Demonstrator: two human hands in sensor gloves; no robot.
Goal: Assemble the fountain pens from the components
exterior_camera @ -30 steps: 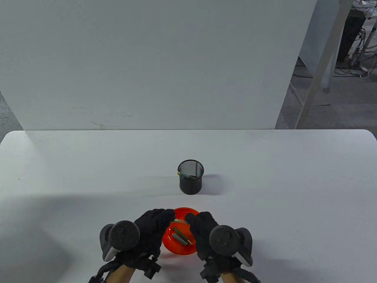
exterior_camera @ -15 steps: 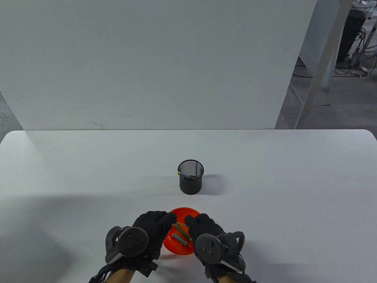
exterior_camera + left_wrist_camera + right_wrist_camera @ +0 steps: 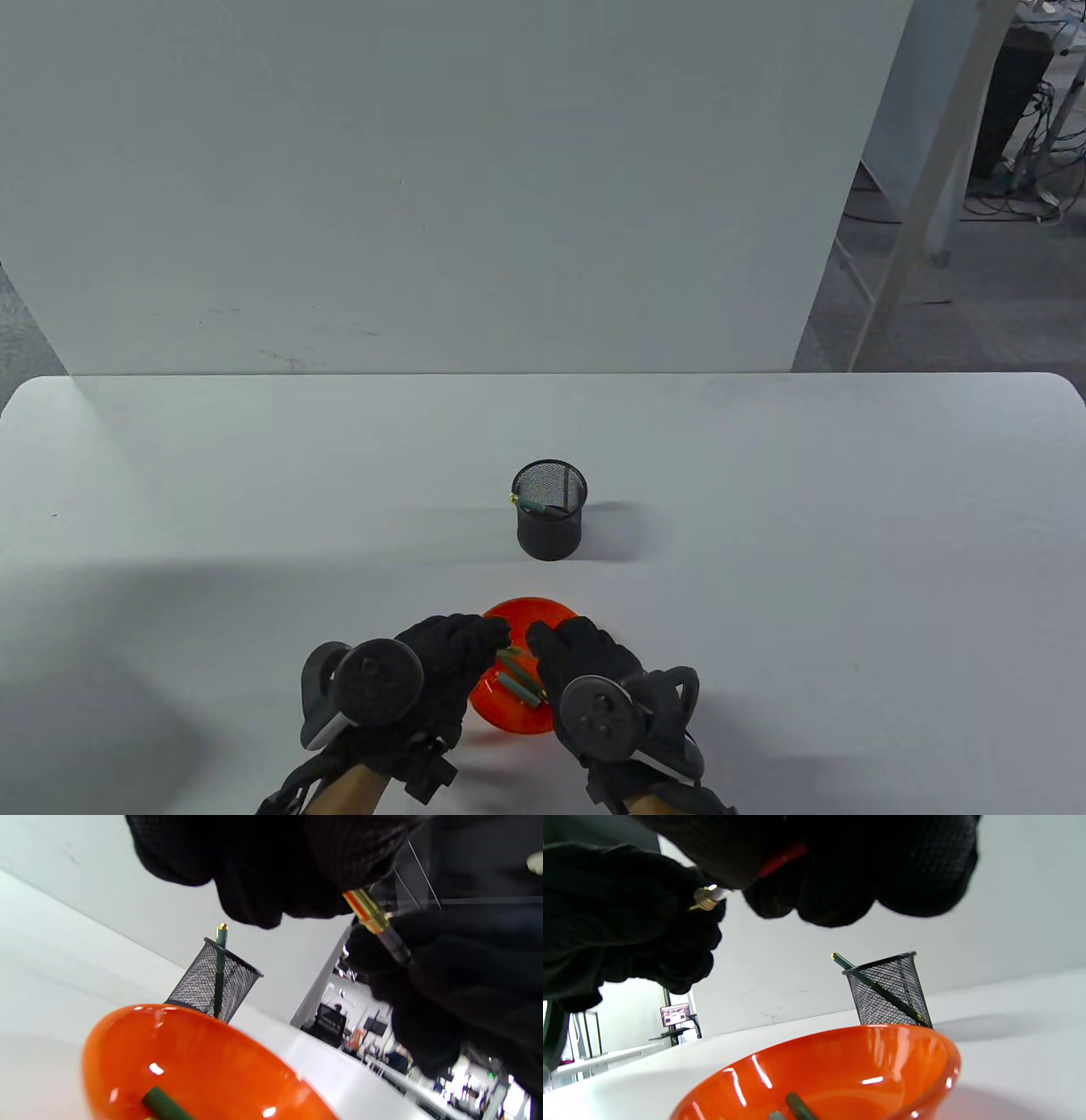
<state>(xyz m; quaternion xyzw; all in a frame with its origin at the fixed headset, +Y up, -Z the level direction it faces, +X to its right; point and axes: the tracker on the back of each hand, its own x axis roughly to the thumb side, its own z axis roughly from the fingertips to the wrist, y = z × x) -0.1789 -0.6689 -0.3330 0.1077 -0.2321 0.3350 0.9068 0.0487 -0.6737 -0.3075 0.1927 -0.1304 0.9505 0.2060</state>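
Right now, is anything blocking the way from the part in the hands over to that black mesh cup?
Nothing visible does. Both hands hold the gold-ringed pen part above the orange bowl; bare table separates the bowl from the mesh cup, which already holds one green pen.

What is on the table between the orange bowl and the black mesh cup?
Nothing: in the table view only bare white table lies between the orange bowl and the black mesh cup.
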